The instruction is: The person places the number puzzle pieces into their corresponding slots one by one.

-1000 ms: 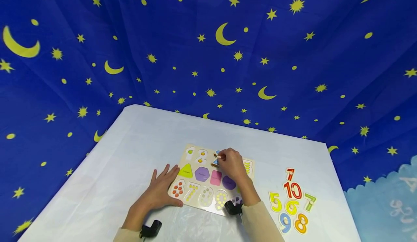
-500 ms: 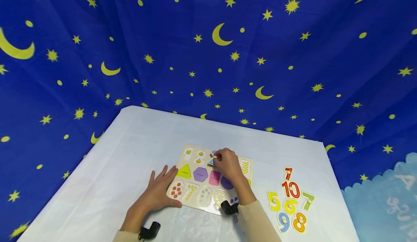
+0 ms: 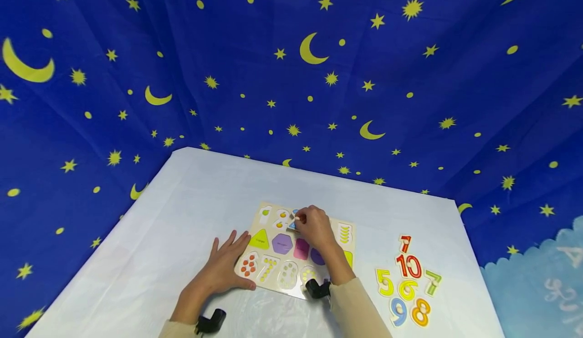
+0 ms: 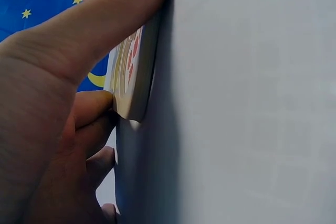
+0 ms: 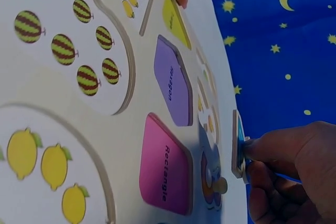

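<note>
A wooden number puzzle board (image 3: 297,271) lies on the white table, with fruit pictures and named shapes in its recesses. My left hand (image 3: 223,267) rests at its left corner, fingers spread, the thumb along the near edge; the left wrist view shows the board's corner (image 4: 131,98) against that hand. My right hand (image 3: 317,229) pinches a blue-faced puzzle piece (image 5: 239,142) between thumb and finger. This piece is held above the board near its upper row, tilted, its number mostly hidden. Below it, a piece with a wooden knob (image 5: 220,185) sits in the upper row.
To the right of the board lie loose number pieces, among them a red 10 (image 3: 409,266), a yellow 5 (image 3: 385,282), a blue 9 (image 3: 399,311) and an orange 8 (image 3: 421,312). A blue curtain (image 3: 255,65) with stars hangs behind the table (image 3: 218,181).
My right hand has shifted slightly left along the upper row with the blue puzzle piece, toward the two-fruit recess. The left hand stays at the board's corner.
</note>
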`<state>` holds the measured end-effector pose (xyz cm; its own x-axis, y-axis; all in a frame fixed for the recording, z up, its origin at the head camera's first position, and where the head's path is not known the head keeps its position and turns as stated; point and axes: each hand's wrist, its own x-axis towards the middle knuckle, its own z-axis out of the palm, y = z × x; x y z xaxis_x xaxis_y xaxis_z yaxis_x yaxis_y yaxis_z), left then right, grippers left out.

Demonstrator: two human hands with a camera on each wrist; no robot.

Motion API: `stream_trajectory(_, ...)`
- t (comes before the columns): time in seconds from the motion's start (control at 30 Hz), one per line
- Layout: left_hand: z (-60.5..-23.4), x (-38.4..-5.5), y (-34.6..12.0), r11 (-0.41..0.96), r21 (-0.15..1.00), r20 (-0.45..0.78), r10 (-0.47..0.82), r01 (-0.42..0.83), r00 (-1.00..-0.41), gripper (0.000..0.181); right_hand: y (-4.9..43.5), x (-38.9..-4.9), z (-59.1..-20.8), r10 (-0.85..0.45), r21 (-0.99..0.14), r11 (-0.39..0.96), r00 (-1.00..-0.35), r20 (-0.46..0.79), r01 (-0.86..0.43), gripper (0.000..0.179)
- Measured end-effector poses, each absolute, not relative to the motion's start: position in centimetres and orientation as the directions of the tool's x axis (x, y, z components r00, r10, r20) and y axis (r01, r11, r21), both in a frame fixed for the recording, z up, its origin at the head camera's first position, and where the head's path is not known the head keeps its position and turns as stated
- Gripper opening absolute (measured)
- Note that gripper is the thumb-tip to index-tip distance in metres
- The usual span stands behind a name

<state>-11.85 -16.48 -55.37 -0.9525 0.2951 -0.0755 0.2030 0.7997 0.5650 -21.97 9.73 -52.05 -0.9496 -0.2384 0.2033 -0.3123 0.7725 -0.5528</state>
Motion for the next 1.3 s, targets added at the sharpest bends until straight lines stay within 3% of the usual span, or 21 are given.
stream_trajectory(1.3,-55.6,-11.8,-16.7,0.796,0.56,-0.054,0.312,0.23,-0.948,0.128,6.8,-22.5,-52.7,-0.288,-0.547,0.757,-0.934,0.209,-0.356,0.008)
